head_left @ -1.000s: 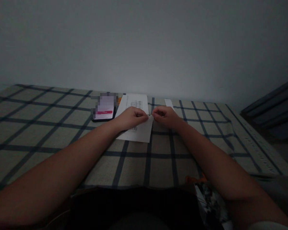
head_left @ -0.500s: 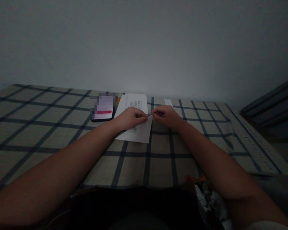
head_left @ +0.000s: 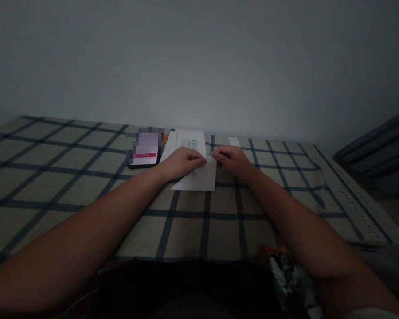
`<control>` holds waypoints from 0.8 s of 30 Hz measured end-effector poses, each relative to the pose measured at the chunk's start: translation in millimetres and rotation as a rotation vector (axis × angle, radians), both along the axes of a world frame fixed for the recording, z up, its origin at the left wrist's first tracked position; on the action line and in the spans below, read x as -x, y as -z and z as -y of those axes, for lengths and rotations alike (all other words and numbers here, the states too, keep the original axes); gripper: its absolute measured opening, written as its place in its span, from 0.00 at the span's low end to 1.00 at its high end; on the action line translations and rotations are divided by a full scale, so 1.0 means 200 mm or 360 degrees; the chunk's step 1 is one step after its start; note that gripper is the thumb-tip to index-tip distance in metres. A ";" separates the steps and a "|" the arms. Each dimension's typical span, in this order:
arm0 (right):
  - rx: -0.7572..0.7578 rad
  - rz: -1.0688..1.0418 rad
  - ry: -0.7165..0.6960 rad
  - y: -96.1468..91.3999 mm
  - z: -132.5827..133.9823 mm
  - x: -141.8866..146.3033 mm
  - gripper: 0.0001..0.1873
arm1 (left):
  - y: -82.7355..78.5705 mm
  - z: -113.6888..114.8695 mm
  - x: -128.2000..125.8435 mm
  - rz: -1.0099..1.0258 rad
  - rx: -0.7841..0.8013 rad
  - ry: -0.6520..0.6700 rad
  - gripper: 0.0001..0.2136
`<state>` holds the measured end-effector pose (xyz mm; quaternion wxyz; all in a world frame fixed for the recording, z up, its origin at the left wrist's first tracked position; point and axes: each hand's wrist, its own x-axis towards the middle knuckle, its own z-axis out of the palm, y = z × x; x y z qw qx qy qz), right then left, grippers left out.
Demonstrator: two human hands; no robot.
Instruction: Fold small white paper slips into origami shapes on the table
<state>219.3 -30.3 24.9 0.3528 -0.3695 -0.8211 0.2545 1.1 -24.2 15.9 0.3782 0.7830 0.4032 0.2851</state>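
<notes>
A white sheet of paper (head_left: pixel 203 180) with dark print hangs between my hands over the checked cloth. My left hand (head_left: pixel 181 164) pinches its upper edge from the left, thumb and fingers pressed together. Close beside it, my right hand (head_left: pixel 233 158) pinches the same edge near the right corner. White printed paper (head_left: pixel 182 138) also shows behind my left hand; whether it is part of the same sheet I cannot tell. My left hand covers part of the print.
A phone (head_left: pixel 146 148) with a lit, partly blurred screen lies left of the paper. Behind my right hand is a small white strip (head_left: pixel 233 141). The checked cloth (head_left: pixel 86 177) covers the table up to the grey wall (head_left: pixel 199 62). Dark folded fabric (head_left: pixel 379 150) stands at right.
The lower part of the sheet has swung to the right and up a little. My fingertips are slightly farther apart, and more of the paper's edge shows between them.
</notes>
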 end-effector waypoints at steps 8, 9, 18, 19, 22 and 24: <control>0.0091 -0.0265 0.0134 -0.02 0.01 0.00 0.17 | -0.01 0.00 0.00 0.0062 0.0050 -0.0048 0.12; 0.0106 -0.0322 0.0165 -0.02 0.01 0.00 0.16 | -0.01 0.00 0.00 0.0055 0.0060 -0.0041 0.13; 0.0354 -0.1001 0.0373 0.03 -0.08 -0.05 0.10 | -0.06 0.02 0.02 0.0077 0.0208 -0.0033 0.13; 0.0375 -0.1079 0.0395 0.03 -0.09 -0.05 0.10 | -0.07 0.02 0.03 0.0100 0.0235 -0.0038 0.12; 0.0375 -0.1277 0.0516 0.02 -0.09 -0.05 0.11 | -0.08 0.01 0.04 0.0163 0.0321 -0.0085 0.11; 0.0355 -0.1357 0.0611 0.01 -0.09 -0.05 0.11 | -0.10 0.00 0.04 0.0207 0.0358 -0.0134 0.11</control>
